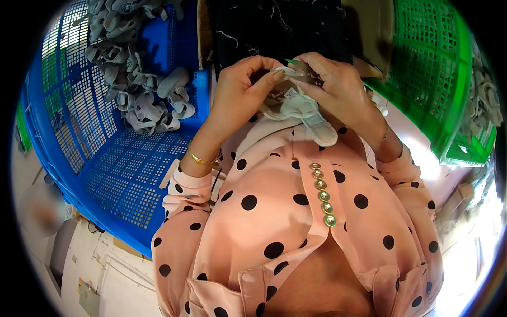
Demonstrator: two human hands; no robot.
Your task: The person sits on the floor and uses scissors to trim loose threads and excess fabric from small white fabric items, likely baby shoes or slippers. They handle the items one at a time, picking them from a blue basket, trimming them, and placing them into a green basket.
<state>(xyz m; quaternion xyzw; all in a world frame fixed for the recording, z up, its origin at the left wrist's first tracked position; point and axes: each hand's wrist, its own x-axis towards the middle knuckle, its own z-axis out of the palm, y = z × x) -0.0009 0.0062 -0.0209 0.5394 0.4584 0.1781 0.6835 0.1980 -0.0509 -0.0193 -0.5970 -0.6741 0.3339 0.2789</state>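
Note:
Close to my body, at the top middle, both hands hold a pale grey-white shoe upper (298, 105) with a rounded strap that hangs down over my shirt. My left hand (240, 87) pinches its upper edge between thumb and fingers. My right hand (335, 79) is closed on its other side, with the thumb across the opening. A small green piece (292, 62) shows by my right fingertips; the rest of it is hidden, so its kind cannot be made out. The inside of the upper is partly in shadow.
At the left stands a blue plastic crate (127, 169) with several grey shoe uppers (145, 108) heaped at its far end. A green crate (428, 79) is at the right, with more uppers (483, 95) beyond it. Dark cloth (280, 31) with loose threads lies ahead, between cardboard flaps (369, 37).

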